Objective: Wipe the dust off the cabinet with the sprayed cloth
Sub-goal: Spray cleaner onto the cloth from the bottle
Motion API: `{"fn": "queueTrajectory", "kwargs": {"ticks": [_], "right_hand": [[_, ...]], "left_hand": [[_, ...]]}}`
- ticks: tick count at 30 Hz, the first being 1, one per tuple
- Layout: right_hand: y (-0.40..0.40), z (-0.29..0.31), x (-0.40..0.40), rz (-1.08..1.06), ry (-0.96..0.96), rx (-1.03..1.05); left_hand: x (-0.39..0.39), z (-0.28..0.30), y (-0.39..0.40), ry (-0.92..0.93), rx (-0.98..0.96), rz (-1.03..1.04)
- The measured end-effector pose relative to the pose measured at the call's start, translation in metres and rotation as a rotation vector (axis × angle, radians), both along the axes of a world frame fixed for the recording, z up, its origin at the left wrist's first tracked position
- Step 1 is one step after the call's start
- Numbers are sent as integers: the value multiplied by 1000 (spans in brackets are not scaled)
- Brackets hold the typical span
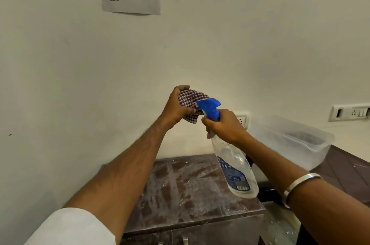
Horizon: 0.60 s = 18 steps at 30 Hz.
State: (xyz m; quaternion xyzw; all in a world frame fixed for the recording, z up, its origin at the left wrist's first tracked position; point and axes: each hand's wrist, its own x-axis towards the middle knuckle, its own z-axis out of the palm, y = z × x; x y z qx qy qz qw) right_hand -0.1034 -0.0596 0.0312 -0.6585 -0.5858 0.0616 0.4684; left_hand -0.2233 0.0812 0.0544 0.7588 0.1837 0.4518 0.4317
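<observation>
Near the middle of the frame the left hand (177, 107) is bunched around a checked cloth (191, 100), fingers curled over its top and thumb tucked under, with one corner hanging loose below. Just beside it the right hand (225, 125) is wrapped around the neck of a clear spray bottle (233, 162), whose blue trigger head (209, 107) points straight at the cloth, nearly touching it. The bottle hangs tilted, base swinging toward the lower right.

The dusty cabinet top (190, 190) lies below both hands, in the lower centre, streaked white and not yet wiped.

What worries me is the aim. The nozzle sits so close that a squeeze could soak one patch and leave the rest dry, or the mist could slip past the cloth's edge onto the wall (80, 64) behind. A wet patch dragged through that much dust would probably smear it into paste. The bottle looks nearly empty and is tipped, so the trigger may just splutter. And the translucent plastic tub (290, 140) at the right stands near that elbow's path.
</observation>
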Motion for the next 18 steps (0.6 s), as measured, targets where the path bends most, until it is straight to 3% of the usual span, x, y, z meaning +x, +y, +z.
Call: {"fn": "queueTrajectory", "kwargs": {"ticks": [7,13,18], "right_hand": [[-9,3,9,-79,75,95],[-12,3,17,-156,23,28],[-12,5,13,-105,23,71]], "left_hand": [[-5,-2,1,27,11,-8],[-7,-3,2,19,16,-3],[-6,-4,2,28,27,15]]}}
